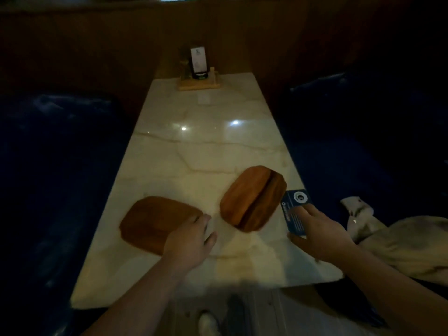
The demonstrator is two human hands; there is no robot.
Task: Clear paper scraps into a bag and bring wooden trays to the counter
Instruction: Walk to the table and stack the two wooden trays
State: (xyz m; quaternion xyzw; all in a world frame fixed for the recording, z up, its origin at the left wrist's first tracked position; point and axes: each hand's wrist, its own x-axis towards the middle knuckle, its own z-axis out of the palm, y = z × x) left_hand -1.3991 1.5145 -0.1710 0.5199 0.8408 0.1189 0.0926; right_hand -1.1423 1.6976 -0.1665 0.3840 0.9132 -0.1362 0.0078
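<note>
Two wooden trays lie on the near half of a pale marble table (194, 146). The left tray (152, 220) sits flat near the table's left edge. The right tray (252, 197) lies a little farther in, turned at an angle toward the right edge, and looks tilted, though the dim light makes that hard to judge. The two are apart, with bare marble between them.

The left hand (191, 238) rests palm down over the near right corner of the left tray, fingers loosely spread and touching its edge, not closed on it. The right hand (320, 236) is at the table's right edge, fingers and thumb pinched on a dark blue card (295, 212) printed with white text and a round mark. The card's far corner is just beside the right tray.

At the far end of the table stands a wooden holder (200, 80) with an upright white card in it. Dark blue seats (48, 154) flank the table on both sides. On the right seat, near the right hand, lies a light cloth bag (400, 243).
</note>
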